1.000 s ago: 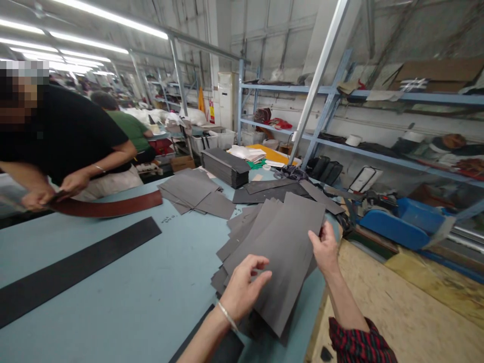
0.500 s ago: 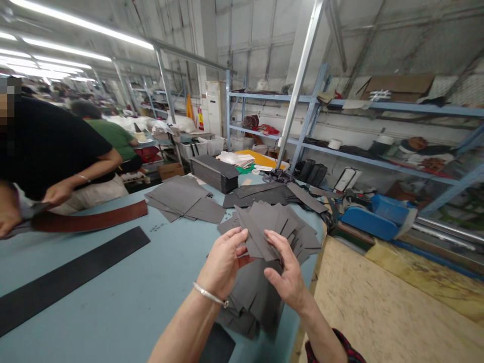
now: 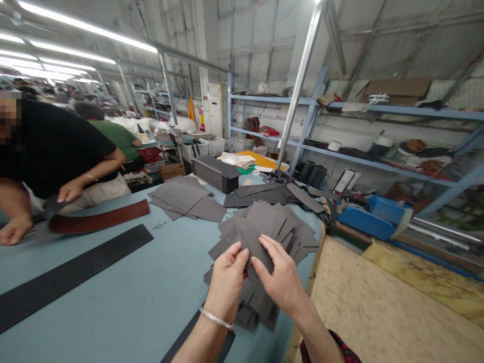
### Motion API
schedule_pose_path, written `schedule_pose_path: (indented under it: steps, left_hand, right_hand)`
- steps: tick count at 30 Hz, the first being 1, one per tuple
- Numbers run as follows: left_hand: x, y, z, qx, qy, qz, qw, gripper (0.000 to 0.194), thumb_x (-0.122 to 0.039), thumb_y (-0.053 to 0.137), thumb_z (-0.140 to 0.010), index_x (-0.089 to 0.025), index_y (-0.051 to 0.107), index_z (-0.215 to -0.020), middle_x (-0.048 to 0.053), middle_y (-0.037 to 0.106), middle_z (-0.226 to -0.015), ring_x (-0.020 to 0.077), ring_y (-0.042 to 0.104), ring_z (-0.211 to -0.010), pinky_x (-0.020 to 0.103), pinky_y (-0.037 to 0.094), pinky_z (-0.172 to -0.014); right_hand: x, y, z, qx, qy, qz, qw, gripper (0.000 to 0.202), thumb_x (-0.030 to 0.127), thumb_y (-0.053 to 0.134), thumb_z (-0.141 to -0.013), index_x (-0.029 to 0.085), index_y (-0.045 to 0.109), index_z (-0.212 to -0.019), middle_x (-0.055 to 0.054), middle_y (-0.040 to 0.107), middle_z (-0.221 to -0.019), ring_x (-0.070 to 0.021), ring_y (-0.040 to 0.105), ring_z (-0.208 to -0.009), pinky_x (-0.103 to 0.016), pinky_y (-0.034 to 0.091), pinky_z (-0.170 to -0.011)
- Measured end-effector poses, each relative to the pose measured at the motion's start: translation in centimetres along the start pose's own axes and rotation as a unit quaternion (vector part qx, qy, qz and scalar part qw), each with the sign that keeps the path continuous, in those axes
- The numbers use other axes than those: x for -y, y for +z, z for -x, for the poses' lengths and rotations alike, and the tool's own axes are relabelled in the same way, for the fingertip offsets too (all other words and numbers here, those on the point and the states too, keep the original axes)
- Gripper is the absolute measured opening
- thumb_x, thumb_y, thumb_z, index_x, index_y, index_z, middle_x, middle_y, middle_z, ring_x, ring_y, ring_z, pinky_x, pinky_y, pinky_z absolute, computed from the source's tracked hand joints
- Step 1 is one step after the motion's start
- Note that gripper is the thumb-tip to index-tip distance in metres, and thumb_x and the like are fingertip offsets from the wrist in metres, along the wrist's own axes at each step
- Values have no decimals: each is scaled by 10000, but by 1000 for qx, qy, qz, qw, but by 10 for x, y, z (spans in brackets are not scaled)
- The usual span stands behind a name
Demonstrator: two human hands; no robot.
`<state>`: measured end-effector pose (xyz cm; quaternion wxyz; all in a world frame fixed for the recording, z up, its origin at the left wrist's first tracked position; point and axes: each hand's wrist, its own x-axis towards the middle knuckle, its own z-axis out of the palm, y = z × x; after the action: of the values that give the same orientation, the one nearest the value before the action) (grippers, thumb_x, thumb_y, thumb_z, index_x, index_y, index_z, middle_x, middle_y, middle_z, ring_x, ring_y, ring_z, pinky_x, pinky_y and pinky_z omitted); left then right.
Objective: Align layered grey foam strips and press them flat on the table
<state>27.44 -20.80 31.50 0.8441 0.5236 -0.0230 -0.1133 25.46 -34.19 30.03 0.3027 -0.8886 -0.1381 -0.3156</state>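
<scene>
My left hand (image 3: 229,275), with a metal bangle at the wrist, pinches the lower left edge of a dark grey flat strip (image 3: 249,234) between thumb and fingers. My right hand (image 3: 280,275) has its thumb and fingers on the strip's right side, holding it too. The strip is tilted above a fanned-out pile of similar grey pieces (image 3: 298,229). More grey pieces (image 3: 260,302) lie beneath my hands, partly hidden by them. What the strip is made of is not certain.
On the blue-topped table (image 3: 132,287) lie grey sheets (image 3: 181,194), a tall dark stack (image 3: 215,174) and a long black strip (image 3: 75,272). At left a co-worker in black bends a brown-faced strip (image 3: 102,219). A wooden board (image 3: 378,297) adjoins at right, below blue shelving (image 3: 397,166).
Both hands have come lower, and my right thumb now lies on the strip. My left fingers have closed in to a pinch. The co-worker's hands and brown strip have shifted.
</scene>
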Motion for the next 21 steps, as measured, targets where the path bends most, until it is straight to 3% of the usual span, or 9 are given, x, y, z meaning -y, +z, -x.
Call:
schedule_pose_path:
  steps: [3,9,17,21]
  left_hand:
    - [12,0,3,-22,38,-25,999,478,-389,717,-722,-135,653,-1123,82,705,-931,175,626,-784,250,498,-697]
    - [23,4,13,-3,86,-64,994,368,-348,625,-816,-165,653,-1134,60,694,-980,156,610,-808,247,488,-773]
    - [33,10,20,-4,56,-26,998,455,-372,640,-798,-170,618,-1204,47,706,-930,131,595,-677,218,470,-612]
    - [35,3,23,-1,55,-12,998,486,-388,647,-793,-165,605,-1222,65,708,-984,161,637,-768,226,485,-633]
  right_hand:
    - [1,1,7,-16,-25,62,998,366,314,523,-907,133,564,-1222,-155,616,-1208,-265,583,-1127,-447,509,-967]
    - [3,0,16,-24,-49,140,989,351,221,460,-910,90,569,-1216,-158,656,-1143,-262,647,-1023,-398,563,-861]
    - [-3,-17,11,-105,-9,193,976,348,228,414,-929,109,586,-1207,-138,700,-1044,-234,695,-873,-329,558,-729]
    - [-17,-27,6,-69,18,219,973,330,253,438,-933,155,585,-1211,-110,706,-1034,-226,692,-848,-299,513,-683]
